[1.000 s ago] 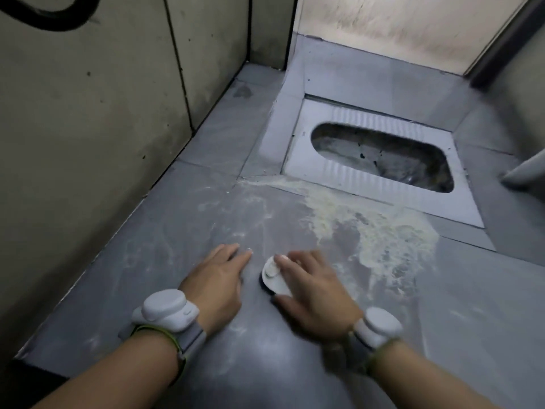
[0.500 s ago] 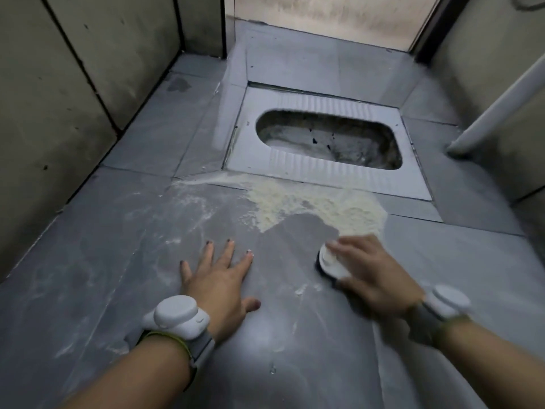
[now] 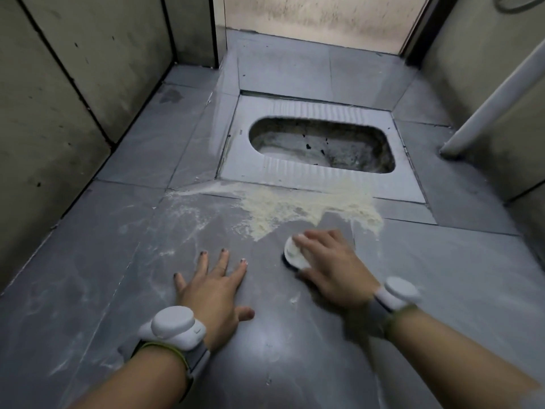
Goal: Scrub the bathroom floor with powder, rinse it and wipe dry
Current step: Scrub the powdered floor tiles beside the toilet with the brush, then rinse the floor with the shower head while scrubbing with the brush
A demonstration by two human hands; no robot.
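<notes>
Kneeling low seems to be how the person works, since both arms reach down to the floor [image 3: 442, 276] from the near edge. Each wrist wears a white band. The left hand [image 3: 215, 286] lies flat on the gray tile with its fingers [image 3: 222, 258] spread wide. I think it is there to hold the person up and keep them steady. The right hand [image 3: 330, 264] is a bit farther out and to the right. Its fingers are curled over a small round white scrubber [image 3: 293, 251] and press it down on the tile. It looks blurry, so it is likely rubbing hard.

Just past the scrubber sits a pile of pale yellow powder [image 3: 300, 205]. The scrubber is near its front edge but I cannot tell if they touch. Thin white smears spread out to the left, near the left hand. The powder is still dry and thick, so scrubbing looks far from done. Rinsing and wiping have not begun.

Beyond the powder is the floor toilet [image 3: 321, 144], set down into the tiles. Some powder lies on its near rim. A white pipe [image 3: 498, 93] leans by the right wall. A door [image 3: 318, 22] stands at the far end.
</notes>
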